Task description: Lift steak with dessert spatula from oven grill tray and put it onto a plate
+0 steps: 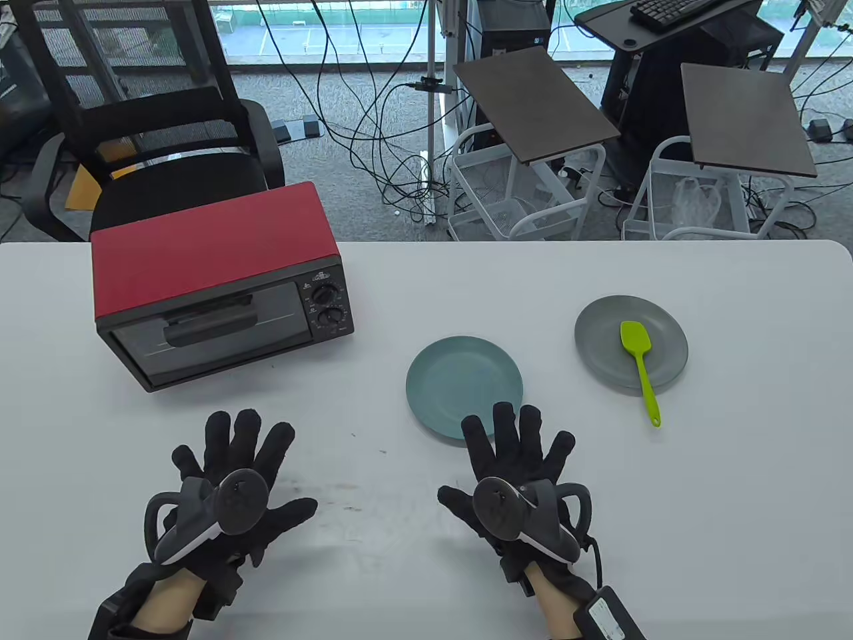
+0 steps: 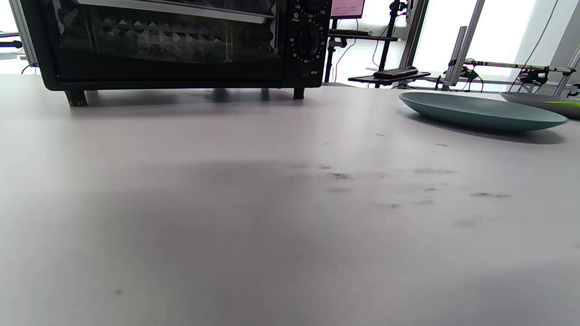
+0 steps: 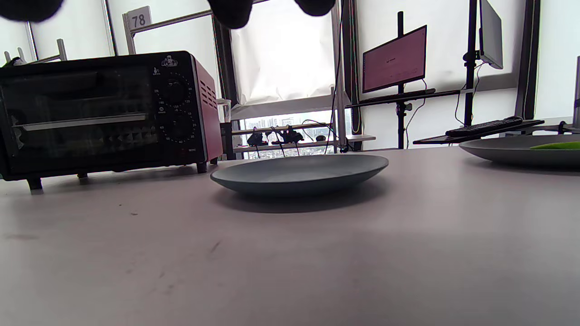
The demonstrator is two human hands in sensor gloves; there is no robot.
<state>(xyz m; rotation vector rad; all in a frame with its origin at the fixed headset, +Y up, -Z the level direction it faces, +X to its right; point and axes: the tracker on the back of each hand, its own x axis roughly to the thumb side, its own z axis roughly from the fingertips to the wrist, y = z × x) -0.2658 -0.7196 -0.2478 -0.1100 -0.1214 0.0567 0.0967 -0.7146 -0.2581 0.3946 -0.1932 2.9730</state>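
Both gloved hands are laid flat on the white counter [image 1: 666, 533] near its front edge, palms down, fingers straight and spread, nothing held in either grip. The left hand [image 1: 230, 487] is placed toward the front left, the right hand [image 1: 516, 483] toward the front middle, its fingertips [image 1: 505, 417] seen just over the near rim of the blue-green plate [image 1: 464, 385]. That plate is set near the middle of the counter and carries nothing. A grey plate [image 1: 631, 341] is found further toward the right edge, well apart from the hands; the green dessert spatula [image 1: 641, 367] is laid on it, blade on the plate, handle reaching over the near rim toward the front edge. A red oven [image 1: 213, 283] is stood toward the back left corner with its glass door shut. Neither steak nor grill tray can be made out through the dark glass in the wrist views.
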